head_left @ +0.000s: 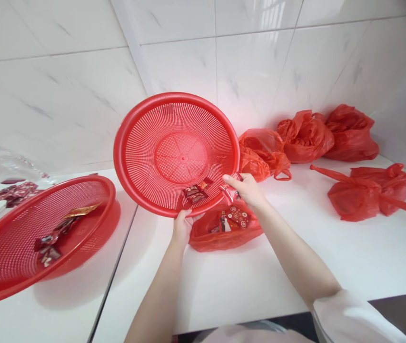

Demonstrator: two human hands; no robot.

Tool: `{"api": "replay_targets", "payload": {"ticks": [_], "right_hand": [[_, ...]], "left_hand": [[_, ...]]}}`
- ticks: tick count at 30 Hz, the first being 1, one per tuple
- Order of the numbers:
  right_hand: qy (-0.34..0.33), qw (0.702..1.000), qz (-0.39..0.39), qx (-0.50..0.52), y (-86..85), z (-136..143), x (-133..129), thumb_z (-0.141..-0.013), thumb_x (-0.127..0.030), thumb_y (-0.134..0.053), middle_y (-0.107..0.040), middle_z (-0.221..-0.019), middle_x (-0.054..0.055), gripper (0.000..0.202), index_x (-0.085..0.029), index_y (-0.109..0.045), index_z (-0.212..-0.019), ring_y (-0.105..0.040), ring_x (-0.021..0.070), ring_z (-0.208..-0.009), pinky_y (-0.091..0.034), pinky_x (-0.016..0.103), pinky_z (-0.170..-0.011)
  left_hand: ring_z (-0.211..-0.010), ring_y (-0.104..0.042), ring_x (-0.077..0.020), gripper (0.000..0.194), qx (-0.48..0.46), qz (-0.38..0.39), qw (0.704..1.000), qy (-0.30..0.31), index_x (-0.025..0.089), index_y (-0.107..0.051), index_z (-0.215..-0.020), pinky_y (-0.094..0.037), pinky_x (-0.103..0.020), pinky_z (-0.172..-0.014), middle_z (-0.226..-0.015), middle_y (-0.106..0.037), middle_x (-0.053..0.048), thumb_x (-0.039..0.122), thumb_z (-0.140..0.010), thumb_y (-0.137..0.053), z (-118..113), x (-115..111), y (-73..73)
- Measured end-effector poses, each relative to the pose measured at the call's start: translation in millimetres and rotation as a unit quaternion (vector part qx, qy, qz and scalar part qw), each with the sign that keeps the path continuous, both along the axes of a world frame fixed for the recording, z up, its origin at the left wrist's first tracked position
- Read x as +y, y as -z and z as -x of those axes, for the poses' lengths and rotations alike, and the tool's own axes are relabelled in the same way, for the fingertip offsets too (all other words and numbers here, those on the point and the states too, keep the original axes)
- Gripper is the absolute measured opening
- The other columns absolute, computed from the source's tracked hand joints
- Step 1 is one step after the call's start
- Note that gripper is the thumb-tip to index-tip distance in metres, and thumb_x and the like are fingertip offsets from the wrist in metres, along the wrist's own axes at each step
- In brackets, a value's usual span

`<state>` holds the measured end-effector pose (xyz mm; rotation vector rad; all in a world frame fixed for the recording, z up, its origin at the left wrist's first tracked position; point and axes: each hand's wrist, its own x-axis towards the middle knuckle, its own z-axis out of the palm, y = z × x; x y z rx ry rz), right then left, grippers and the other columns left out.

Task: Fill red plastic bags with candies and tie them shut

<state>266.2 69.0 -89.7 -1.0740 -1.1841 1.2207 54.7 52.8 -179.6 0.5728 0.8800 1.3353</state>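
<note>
My left hand (183, 227) grips the lower rim of a red plastic mesh basket (181, 151), which is tilted with its inside facing me. A few small wrapped snacks (196, 192) lie low inside it. Just past the basket's lower right rim, my right hand (243, 189) is closed on red-and-white wrapped snack packets (230, 191); their exact number cannot be made out. Below both hands, an open red plastic bag (224, 240) rests on the counter, with a patterned red packet (238, 216) and other packets showing in it.
A second red mesh basket (97, 190) with several wrapped snacks leans at left. Red packets (15, 193) lie behind it. Red plastic bags (304, 138) stand along the tiled wall, and a tied red bag (356, 197) sits at right. A dark seam (113, 276) crosses the white counter.
</note>
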Motion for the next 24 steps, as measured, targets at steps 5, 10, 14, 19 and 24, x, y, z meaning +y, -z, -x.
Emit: {"api": "replay_targets", "payload": {"ticks": [5, 10, 14, 19, 24], "right_hand": [[-0.004, 0.977, -0.069, -0.203, 2.0, 0, -3, -0.07, -0.058, -0.071, -0.045, -0.046, -0.006, 0.049, -0.019, -0.047, -0.053, -0.04, 0.0085, -0.045, -0.032, 0.023, -0.048], [-0.109, 0.908, -0.071, -0.398, 6.9, 9, -6, -0.085, -0.067, -0.047, -0.057, -0.055, 0.0, 0.057, -0.019, -0.055, -0.056, -0.053, 0.0137, -0.053, -0.037, 0.025, -0.054], [0.005, 0.858, -0.106, -0.503, 6.3, 12, -7, -0.091, -0.056, -0.047, -0.068, -0.072, 0.007, 0.045, -0.019, -0.063, -0.071, -0.062, 0.0196, -0.065, -0.043, 0.029, -0.063], [-0.015, 0.848, -0.259, -0.462, 9.3, 19, -6, -0.094, -0.041, -0.05, -0.069, -0.11, 0.012, 0.032, -0.016, -0.064, -0.109, -0.062, 0.0235, -0.105, -0.046, 0.036, -0.091], [-0.144, 0.809, -0.301, -0.485, 23.9, 28, -6, -0.094, -0.036, -0.052, -0.053, -0.139, 0.016, 0.048, -0.015, -0.049, -0.136, -0.048, 0.0274, -0.13, -0.033, 0.047, -0.11]], "left_hand": [[-0.109, -0.064, -0.0314, 0.037, -0.009, -0.004, 1.0, -0.014, 0.015, -0.067, -0.1, -0.053, -0.05, -0.093, -0.099, -0.074, -0.008, 0.02, -0.064, -0.063, -2, 0, -5.0], [-0.111, -0.063, -0.0336, 0.035, -0.015, -0.008, 1.0, -0.012, 0.011, -0.068, -0.096, -0.051, -0.051, -0.096, -0.099, -0.074, -0.011, 0.023, -0.064, -0.062, -4, 0, -9.7], [-0.108, -0.065, -0.0304, 0.033, 0.001, -0.024, 0.998, -0.049, 0.014, -0.068, -0.096, -0.051, -0.05, -0.096, -0.096, -0.074, -0.007, 0.019, -0.064, -0.062, -1, 2, -9.5], [-0.1, -0.067, -0.0313, 0.034, 0.01, -0.014, 1.0, -0.005, 0.013, -0.07, -0.096, -0.053, -0.05, -0.091, -0.095, -0.075, -0.007, 0.018, -0.062, -0.064, -6, -4, -9.2], [-0.104, -0.065, -0.0292, 0.043, -0.01, -0.03, 0.999, 0.012, 0.019, -0.07, -0.103, -0.052, -0.049, -0.093, -0.108, -0.073, -0.005, 0.015, -0.061, -0.065, -18, -12, -3.8]]}}
